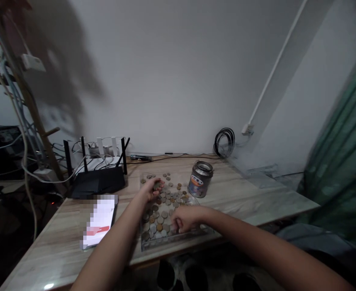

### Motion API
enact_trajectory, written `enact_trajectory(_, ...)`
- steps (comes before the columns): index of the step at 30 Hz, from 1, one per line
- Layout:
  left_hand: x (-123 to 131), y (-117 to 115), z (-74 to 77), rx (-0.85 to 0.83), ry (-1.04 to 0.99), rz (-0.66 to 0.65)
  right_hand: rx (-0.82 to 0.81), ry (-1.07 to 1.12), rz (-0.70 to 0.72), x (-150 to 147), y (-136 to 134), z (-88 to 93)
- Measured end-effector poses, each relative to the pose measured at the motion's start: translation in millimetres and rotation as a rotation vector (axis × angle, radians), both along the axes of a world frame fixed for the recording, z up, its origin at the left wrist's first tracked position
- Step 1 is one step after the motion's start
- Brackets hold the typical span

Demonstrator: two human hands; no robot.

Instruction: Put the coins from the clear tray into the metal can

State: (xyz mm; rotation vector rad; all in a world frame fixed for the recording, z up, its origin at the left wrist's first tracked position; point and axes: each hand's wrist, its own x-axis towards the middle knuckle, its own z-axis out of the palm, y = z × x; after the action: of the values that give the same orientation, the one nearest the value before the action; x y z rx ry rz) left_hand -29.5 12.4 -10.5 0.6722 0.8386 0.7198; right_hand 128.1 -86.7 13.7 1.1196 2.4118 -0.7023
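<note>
Many loose coins [165, 214], silver and brass coloured, lie spread in a shallow clear plastic tray [153, 243] on the table. Over the tray's far left part is my left hand [152, 190], its palm turned inward and fingers half curled around a coin [156, 186]. My right hand [186, 217] is low over the near right part of the tray, knuckles up and fingers curled down to the coins. What its fingertips hold, if anything, is hidden. Just beyond the tray to the right stands a grey metal can [200, 180] with a coloured label and an open top.
A phone [100, 220] with a blurred screen lies left of my left forearm. Behind it sit a black router [97, 182] and tangled cables. A black cable coil [224, 141] leans on the wall. A green curtain [341, 133] hangs at the right, past the table edge.
</note>
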Motion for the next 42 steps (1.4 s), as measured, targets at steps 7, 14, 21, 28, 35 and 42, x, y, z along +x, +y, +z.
enact_trajectory(7,6.2,-8.9,-4.9,-0.001,0.187,-0.235,0.127,0.263,-0.238,-8.7,36.0,14.0)
enact_trajectory(14,3.6,-15.9,3.2,0.052,0.174,-0.441,0.413,0.494,-0.388,-13.9,62.0,25.1)
enact_trajectory(21,2.2,-0.7,-5.9,-0.08,0.109,-0.415,0.311,0.061,-0.127,37.1,36.0,-0.4)
enact_trajectory(28,-1.9,1.7,-3.6,-0.143,-0.05,-0.036,0.21,-0.097,0.003,41.3,12.1,4.5)
enact_trajectory(35,-6.1,7.0,-3.4,-0.153,-0.097,0.114,0.186,-0.271,0.014,39.2,2.0,8.2)
enact_trajectory(42,-1.4,4.5,-5.1,-0.137,-0.059,0.037,0.171,-0.259,0.034,36.1,-4.8,12.0)
